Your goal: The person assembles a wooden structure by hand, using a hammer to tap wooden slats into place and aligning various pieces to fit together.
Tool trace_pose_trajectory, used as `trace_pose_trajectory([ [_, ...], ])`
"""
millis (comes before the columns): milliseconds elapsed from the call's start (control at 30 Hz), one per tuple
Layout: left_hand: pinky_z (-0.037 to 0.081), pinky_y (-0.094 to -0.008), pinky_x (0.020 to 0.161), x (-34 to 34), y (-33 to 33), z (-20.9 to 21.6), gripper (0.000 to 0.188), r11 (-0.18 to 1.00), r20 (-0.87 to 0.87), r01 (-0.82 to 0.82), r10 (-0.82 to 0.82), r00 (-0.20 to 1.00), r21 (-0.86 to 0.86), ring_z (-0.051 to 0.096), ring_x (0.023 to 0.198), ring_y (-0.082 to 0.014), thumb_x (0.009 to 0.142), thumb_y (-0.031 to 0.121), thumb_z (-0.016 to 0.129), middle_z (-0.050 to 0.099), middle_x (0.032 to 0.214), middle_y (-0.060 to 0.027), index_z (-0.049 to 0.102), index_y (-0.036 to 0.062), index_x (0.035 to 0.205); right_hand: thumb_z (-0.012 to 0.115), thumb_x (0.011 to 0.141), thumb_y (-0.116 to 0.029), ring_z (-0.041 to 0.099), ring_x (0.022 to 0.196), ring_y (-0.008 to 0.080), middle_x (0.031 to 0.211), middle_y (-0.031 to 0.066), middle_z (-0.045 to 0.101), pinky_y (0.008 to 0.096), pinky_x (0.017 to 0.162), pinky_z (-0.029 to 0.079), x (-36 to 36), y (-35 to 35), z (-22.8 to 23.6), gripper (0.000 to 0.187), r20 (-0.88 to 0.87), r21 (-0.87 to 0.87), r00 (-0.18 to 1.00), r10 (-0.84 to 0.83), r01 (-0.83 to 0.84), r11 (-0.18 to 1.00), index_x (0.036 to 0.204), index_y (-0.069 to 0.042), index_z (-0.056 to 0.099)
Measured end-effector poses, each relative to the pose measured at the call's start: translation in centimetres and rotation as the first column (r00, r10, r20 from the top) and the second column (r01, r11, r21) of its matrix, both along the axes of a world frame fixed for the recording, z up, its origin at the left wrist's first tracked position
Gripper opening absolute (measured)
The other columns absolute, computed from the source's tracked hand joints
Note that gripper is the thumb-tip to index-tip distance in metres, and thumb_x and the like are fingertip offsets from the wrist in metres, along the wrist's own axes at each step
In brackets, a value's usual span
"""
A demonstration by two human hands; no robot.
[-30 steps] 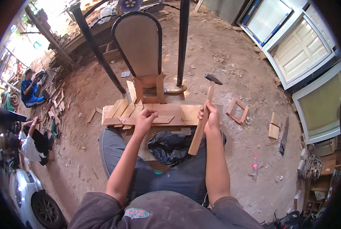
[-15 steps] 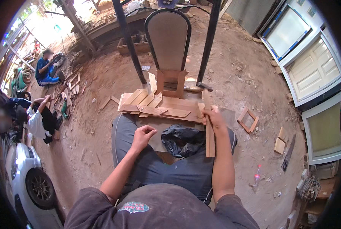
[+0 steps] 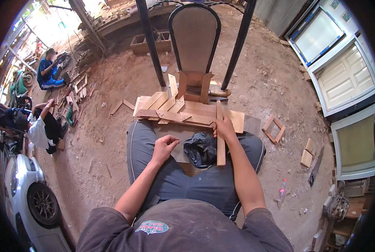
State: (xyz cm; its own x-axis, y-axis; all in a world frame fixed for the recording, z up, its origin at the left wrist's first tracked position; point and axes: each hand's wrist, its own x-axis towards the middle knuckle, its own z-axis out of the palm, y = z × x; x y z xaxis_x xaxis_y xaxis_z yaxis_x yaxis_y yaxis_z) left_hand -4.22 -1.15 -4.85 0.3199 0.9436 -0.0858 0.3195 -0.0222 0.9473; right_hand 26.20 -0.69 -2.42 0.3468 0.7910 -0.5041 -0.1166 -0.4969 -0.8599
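My right hand is wrapped round the wooden handle of a hammer, whose dark metal head points away from me. My left hand hovers above my lap with thumb and fingers pinched; whatever they hold, if anything, is too small to make out. Between my knees sits a crumpled black plastic bag. Just beyond it, wooden slats lie overlapped at angles on a broad wooden board.
A chair with a padded back stands ahead, between dark posts. A small wooden frame, a handsaw and a plastic bottle lie on the dirt at right. Two people sit at left, near a car. Doors lean at right.
My right hand has shifted left with the hammer, whose head now sits lower near the board's far edge. My left hand, still pinched, has moved slightly right in the picture. The view has shifted somewhat.
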Motion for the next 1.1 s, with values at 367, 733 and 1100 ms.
trace_pose_trajectory([
  [367,0.055,-0.0267,0.071,0.5,0.2,-0.3,0.019,0.995,0.055,0.024,-0.018,0.998,-0.096,0.071,0.079,-0.0113,0.094,0.010,0.072,0.078,0.088,-0.0097,0.076,-0.0034,0.107,0.068,0.092,-0.038,0.074,0.092,0.0351,0.098,0.0237,0.074,0.0444,0.081,0.059,2.0,-0.3,-3.0,0.048,0.663,-0.105,0.719,0.208,-0.186,0.977,0.116,0.004,0.067],
  [733,0.056,-0.0302,0.069,1.0,-0.2,0.3,0.017,1.000,-0.032,0.018,-0.017,0.999,0.025,0.073,0.080,-0.0149,0.096,0.013,0.072,0.077,0.087,-0.0130,0.074,-0.0027,0.103,0.067,0.092,-0.045,0.068,0.106,0.0423,0.109,0.0235,0.071,0.0514,0.091,0.053,-0.5,-1.2,4.7,0.047,0.809,-0.311,0.494,0.319,-0.100,0.945,0.111,-0.003,0.069],
  [1100,0.052,-0.0402,0.086,-0.7,4.5,3.8,0.015,0.883,-0.231,-0.045,0.171,0.958,0.467,0.067,0.095,-0.0314,0.090,0.011,0.074,0.072,0.101,-0.0158,0.066,-0.0010,0.089,0.079,0.079,-0.021,0.059,0.114,0.0336,0.110,0.0138,0.065,0.0466,0.099,0.043,-2.5,0.0,0.7,0.038,0.963,0.043,0.242,0.121,-0.579,0.814,0.111,-0.006,0.064],
])
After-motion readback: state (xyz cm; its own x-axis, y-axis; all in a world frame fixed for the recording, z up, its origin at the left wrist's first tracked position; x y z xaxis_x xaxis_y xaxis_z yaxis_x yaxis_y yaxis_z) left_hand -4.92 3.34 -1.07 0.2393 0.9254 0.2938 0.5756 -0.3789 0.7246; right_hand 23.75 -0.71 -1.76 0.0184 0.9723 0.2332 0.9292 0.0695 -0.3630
